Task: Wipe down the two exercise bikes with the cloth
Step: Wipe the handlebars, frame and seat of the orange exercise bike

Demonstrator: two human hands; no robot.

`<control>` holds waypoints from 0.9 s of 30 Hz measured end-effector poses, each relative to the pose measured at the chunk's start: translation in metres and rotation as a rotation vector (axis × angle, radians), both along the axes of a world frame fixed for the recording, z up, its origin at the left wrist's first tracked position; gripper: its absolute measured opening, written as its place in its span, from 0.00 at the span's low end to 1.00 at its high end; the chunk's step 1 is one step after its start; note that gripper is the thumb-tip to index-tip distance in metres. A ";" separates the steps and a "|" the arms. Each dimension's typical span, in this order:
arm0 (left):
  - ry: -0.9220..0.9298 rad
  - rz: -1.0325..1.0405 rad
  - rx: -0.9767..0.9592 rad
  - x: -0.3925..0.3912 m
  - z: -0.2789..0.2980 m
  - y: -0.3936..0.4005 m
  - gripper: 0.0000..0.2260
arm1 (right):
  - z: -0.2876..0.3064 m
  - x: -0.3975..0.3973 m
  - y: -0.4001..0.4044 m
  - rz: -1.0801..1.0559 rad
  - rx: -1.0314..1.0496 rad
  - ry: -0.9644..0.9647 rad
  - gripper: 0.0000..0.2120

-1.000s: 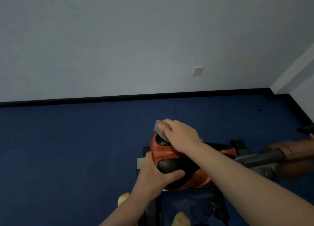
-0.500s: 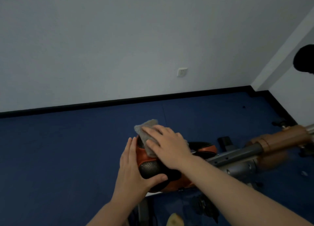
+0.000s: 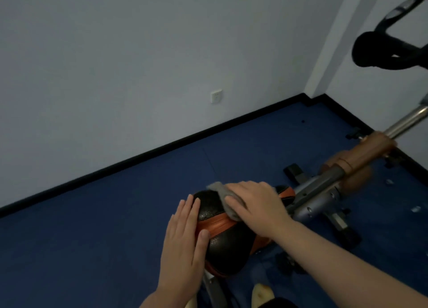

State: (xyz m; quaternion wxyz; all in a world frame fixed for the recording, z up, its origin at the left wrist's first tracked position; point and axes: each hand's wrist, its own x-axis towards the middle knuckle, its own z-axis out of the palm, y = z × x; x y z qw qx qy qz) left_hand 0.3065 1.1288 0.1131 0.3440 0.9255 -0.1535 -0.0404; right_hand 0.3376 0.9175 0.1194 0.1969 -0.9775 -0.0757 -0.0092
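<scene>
Grey cloth (image 3: pixel 225 197) lies on the bike saddle (image 3: pixel 228 233), lower centre of frame, pinned under the right hand (image 3: pixel 259 206). Fingers of that hand are spread and mostly straight, pressing flat on the cloth rather than curling round it; a corner of cloth pokes out past the fingertips toward upper left. Vs 0.5 s ago the cloth looks flatter and more covered by the hand.

Left hand (image 3: pixel 184 245) rests on the saddle's left side, fingers straight and together, thumb laid over the black perforated top. Holds nothing, just steadies. 1 s ago it cupped the saddle w/ fingers wrapped lower down; now it's flatter.

Saddle is black and orange, w/ the grey frame tube (image 3: pixel 317 193) running right and up to a brown sleeve (image 3: pixel 361 155) and chrome post (image 3: pixel 407 120). Black handlebar (image 3: pixel 379 53) shows at upper right, more of it than 0.5 s ago, since the view has swung right and tilted.

Blue floor (image 3: pixel 92 238), black skirting (image 3: pixel 162 148), white wall w/ socket (image 3: pixel 216 96) upper centre. A shoe toe (image 3: pixel 260 293) sits at bottom edge.
</scene>
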 end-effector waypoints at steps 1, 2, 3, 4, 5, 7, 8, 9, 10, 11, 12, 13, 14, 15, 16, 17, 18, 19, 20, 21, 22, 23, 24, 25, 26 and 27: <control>0.013 -0.041 0.010 0.009 0.003 0.002 0.29 | -0.001 -0.004 -0.008 -0.046 -0.019 -0.029 0.22; 0.021 -0.085 0.026 0.017 0.006 0.003 0.28 | -0.003 -0.007 -0.013 -0.077 -0.042 -0.056 0.22; 0.019 -0.133 0.045 0.025 0.008 0.002 0.27 | -0.005 -0.007 -0.013 -0.118 -0.065 -0.077 0.22; 0.013 -0.193 0.070 0.032 0.010 0.001 0.26 | -0.006 -0.008 -0.009 -0.184 -0.088 -0.086 0.22; 0.010 -0.252 0.094 0.038 0.012 0.000 0.26 | -0.005 -0.007 -0.003 -0.277 -0.094 -0.084 0.21; -0.005 -0.359 0.133 0.050 0.014 -0.002 0.26 | -0.007 -0.012 0.010 -0.484 -0.081 -0.116 0.19; -0.016 -0.405 0.154 0.054 0.015 -0.003 0.27 | -0.011 -0.018 0.016 -0.530 -0.075 -0.148 0.18; -0.034 -0.454 0.171 0.058 0.016 -0.005 0.28 | -0.013 -0.026 0.019 -0.519 -0.082 -0.169 0.17; -0.054 -0.497 0.191 0.060 0.016 -0.006 0.29 | -0.015 -0.032 0.016 -0.478 -0.086 -0.158 0.17; -0.078 -0.542 0.215 0.061 0.015 -0.006 0.31 | -0.016 -0.034 0.005 -0.457 -0.069 -0.144 0.17; -0.104 -0.570 0.235 0.062 0.014 -0.006 0.32 | -0.016 -0.032 -0.008 -0.481 -0.028 -0.122 0.16; -0.128 -0.576 0.244 0.063 0.012 -0.006 0.32 | -0.014 -0.027 -0.020 -0.579 0.057 -0.071 0.16; -0.148 -0.574 0.242 0.063 0.010 -0.006 0.32 | -0.011 -0.024 -0.028 -0.729 0.204 -0.018 0.16; -0.168 -0.560 0.236 0.061 0.009 -0.007 0.32 | -0.011 -0.020 -0.031 -0.878 0.367 0.020 0.16; -0.188 -0.543 0.225 0.060 0.007 -0.009 0.31 | -0.013 -0.018 -0.023 -0.992 0.472 0.046 0.17; -0.198 -0.522 0.210 0.058 0.006 -0.010 0.30 | -0.018 -0.019 -0.007 -1.050 0.464 0.039 0.19; -0.204 -0.500 0.189 0.057 0.005 -0.011 0.28 | -0.025 -0.022 0.014 -1.060 0.409 0.011 0.23; -0.204 -0.490 0.169 0.057 0.004 -0.013 0.27 | -0.030 -0.027 0.034 -1.055 0.377 -0.021 0.26; -0.210 -0.490 0.157 0.058 0.003 -0.013 0.27 | -0.033 -0.031 0.047 -1.041 0.398 -0.054 0.28; -0.218 -0.507 0.153 0.059 0.003 -0.013 0.27 | -0.034 -0.033 0.049 -1.037 0.447 -0.073 0.30; -0.227 -0.523 0.154 0.060 0.002 -0.013 0.27 | -0.032 -0.030 0.043 -1.053 0.524 -0.063 0.30; -0.235 -0.534 0.153 0.062 0.002 -0.013 0.27 | -0.027 -0.024 0.033 -1.096 0.611 -0.032 0.31; -0.241 -0.544 0.149 0.063 0.001 -0.012 0.27 | -0.023 -0.020 0.025 -1.153 0.703 -0.009 0.31; -0.241 -0.550 0.143 0.063 0.000 -0.012 0.26 | -0.017 -0.016 0.022 -1.196 0.778 -0.012 0.31; -0.240 -0.557 0.131 0.064 -0.001 -0.011 0.26 | -0.014 -0.017 0.030 -1.230 0.805 -0.021 0.32; -0.236 -0.562 0.115 0.064 -0.001 -0.010 0.26 | -0.012 -0.020 0.047 -1.239 0.778 -0.014 0.32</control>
